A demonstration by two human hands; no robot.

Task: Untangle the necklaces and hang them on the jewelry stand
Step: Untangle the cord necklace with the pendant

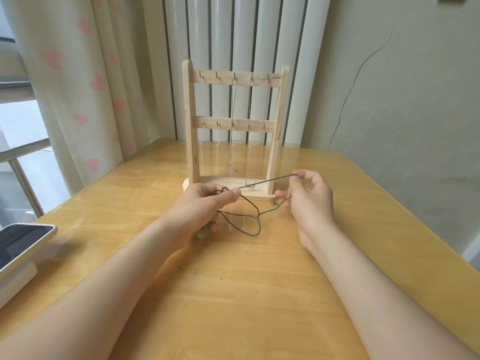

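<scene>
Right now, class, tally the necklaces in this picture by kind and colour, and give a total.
Metal chains hanging on the jewelry stand: 2 (a thick chain, a thin chain)
Brown cord, held in the left hand: 1
Green cord, stretched between the left hand and the right hand: 1
Total: 4

Stand upright at far middle of tabletop, just behind left hand and right hand. Taut cord pinched between them bars the gap. Chains hang across stand's middle and right; two left top hooks free. Tablet at left edge. Open wood near side and right of stand.
</scene>
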